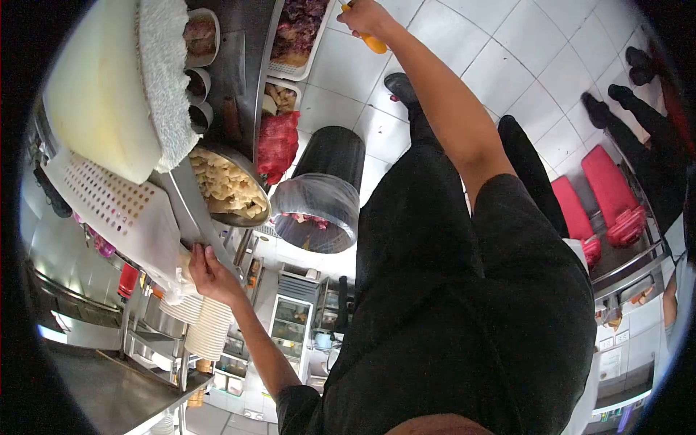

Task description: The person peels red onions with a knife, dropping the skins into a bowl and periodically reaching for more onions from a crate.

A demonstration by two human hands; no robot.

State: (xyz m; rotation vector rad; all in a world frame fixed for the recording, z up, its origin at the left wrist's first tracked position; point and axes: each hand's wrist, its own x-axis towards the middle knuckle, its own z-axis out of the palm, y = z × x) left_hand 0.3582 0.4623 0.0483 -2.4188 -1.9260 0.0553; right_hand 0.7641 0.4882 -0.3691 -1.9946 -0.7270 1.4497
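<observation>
My left hand (212, 277) is at the edge of the metal counter (190, 210), beside a white perforated crate (119, 199). Its fingers are slightly apart and nothing shows in them. A metal bowl (259, 190) of pale, peeled-looking pieces (226, 183) lies just beyond that hand. Far forward, at the top of the view, my right hand (370, 20) is closed around a yellow-orange object (375, 45); its other end is partly out of frame, so I cannot tell what it is.
A black bin (330, 156) with a clear liner holds scraps. Near it are a red mesh sack (277, 145) and a white crate (301, 71) of dark purple scraps. Stacked white bowls (210, 330) stand lower left. Pink-red containers (607, 185) and another person's legs (638, 134) are at right.
</observation>
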